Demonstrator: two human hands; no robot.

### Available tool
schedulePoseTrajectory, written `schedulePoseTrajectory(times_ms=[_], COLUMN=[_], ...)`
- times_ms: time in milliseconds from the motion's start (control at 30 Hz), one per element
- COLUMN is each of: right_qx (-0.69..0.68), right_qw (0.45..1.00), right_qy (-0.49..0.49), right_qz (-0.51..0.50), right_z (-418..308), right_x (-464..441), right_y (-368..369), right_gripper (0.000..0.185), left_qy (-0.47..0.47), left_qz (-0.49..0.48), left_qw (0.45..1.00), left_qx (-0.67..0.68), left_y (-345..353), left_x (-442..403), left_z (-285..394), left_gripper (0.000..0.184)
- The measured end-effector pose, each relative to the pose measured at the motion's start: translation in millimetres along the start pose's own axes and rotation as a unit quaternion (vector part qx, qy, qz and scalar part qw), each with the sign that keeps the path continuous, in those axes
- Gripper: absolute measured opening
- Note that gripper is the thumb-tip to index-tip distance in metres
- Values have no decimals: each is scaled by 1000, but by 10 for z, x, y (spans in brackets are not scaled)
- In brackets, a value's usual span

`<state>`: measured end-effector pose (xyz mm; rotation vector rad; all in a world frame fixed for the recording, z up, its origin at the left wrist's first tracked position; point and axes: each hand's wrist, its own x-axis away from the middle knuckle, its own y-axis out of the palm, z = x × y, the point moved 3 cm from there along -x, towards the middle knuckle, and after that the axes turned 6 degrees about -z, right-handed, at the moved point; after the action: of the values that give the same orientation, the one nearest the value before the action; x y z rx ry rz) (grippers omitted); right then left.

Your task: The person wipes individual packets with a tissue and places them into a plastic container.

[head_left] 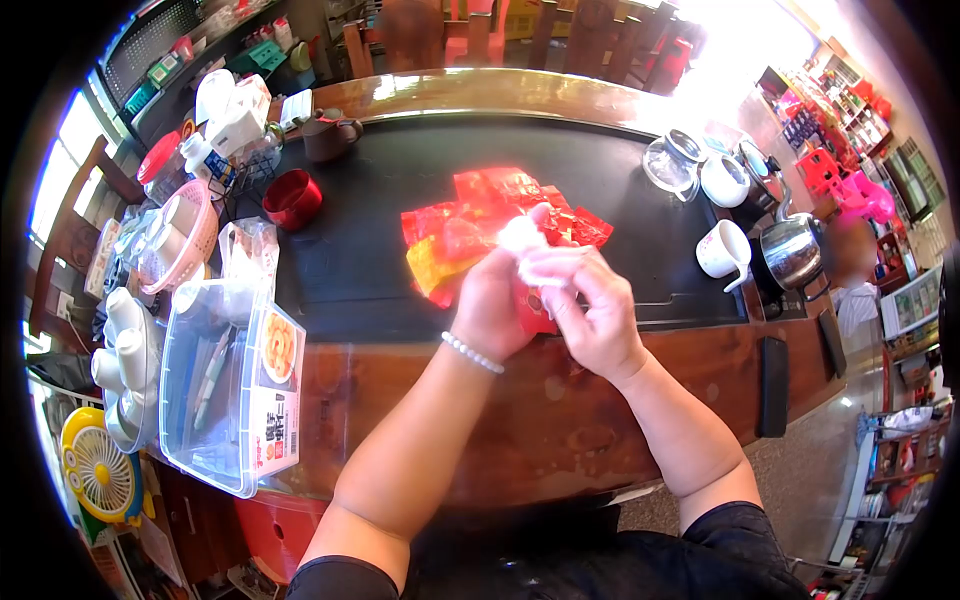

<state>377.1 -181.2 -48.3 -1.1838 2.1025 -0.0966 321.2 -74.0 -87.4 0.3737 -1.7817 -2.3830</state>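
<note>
Near the front edge of the black tray [350, 270], my two hands are together. My left hand [492, 305], with a pale beaded bracelet on the wrist, is closed around a small red packet [534, 308]. Bent and touching that packet's side are the fingers of my right hand [597, 305]; its thumb presses towards them. Glare washes out the fingertips, and the packet's upper part is hidden. Just beyond my hands lies a pile of shiny red packets [495, 190], with a yellow-orange one [430, 262] at its left.
Left are a clear plastic box [205, 400], a pink basket [200, 235] and a red bowl [292, 199]. A brown teapot [325, 138] stands behind. Right are a glass pot [672, 165], a white pitcher [722, 250], a metal kettle [790, 255] and a black phone-like object [773, 387].
</note>
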Motion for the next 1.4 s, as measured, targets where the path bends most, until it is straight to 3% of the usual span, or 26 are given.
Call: schedulePoseTrajectory(times_ms=[33,67,100,233,300,367,467,500,567,600,633,767,867,967,1067,1133,1200,1233,1300,1367,1400], right_qx=[81,65,49,55,115,161,81,45,-53,-230,-399,-473,-462,-324,-168,-81,74,143,240,274,279], right_qw=[992,992,992,988,980,978,991,996,996,965,901,845,851,900,926,956,979,980,961,953,952], right_qy=[-90,-82,-74,-78,-80,-93,-86,-75,69,108,144,198,214,237,192,116,23,-71,-137,-111,-118], right_qz=[-41,-66,-91,-125,-138,-89,-58,-33,31,65,98,149,128,172,278,258,191,117,-22,-66,-46], right_z=[-77,-87,-99,-255,-264,-249,-97,-50,50,112,192,407,500,526,528,432,267,52,-149,-190,-148], right_x=[-41,-34,-17,-53,-32,-60,-49,-62,-16,-19,-34,-43,-29,-11,-14,-25,-6,-64,-101,-95,-108], right_y=[31,48,65,45,93,76,-8,-69,-208,-241,-264,-414,-428,-504,-533,-508,-415,-335,-131,28,26], right_gripper=[20,21,23,35,52,43,34,22,18,17,15,16,18,23,26,26,29,32,32,32,31], left_qy=[-21,-49,-67,-48,-41,-37,-22,-15,8,-4,-22,-106,-151,-125,-76,-32,-12,-15,-21,-30,-39], left_qz=[-66,-127,-5,-30,-36,-82,-65,-43,28,37,36,35,1,27,9,32,34,25,-5,-88,-61], left_qw=[996,983,996,996,995,992,996,998,999,999,999,994,988,991,997,999,999,1000,999,995,997], left_qx=[62,120,65,74,88,89,65,52,18,11,10,-12,-29,-32,-14,-30,-23,-7,38,24,24], left_y=[-20,-38,-19,85,-32,-96,-135,-95,-25,36,43,14,65,122,46,5,-21,-26,-25,-184,-159], left_x=[16,40,66,78,64,46,20,16,31,47,45,43,113,91,49,25,0,-16,2,-36,-25], left_z=[-4,-6,-12,11,80,101,65,55,37,27,22,-17,-18,-7,-47,-46,-48,-55,-66,-70,-72], left_gripper=[39,39,39,38,40,37,34,34,34,39,39,40,39,41,45,44,44,44,44,41,41])
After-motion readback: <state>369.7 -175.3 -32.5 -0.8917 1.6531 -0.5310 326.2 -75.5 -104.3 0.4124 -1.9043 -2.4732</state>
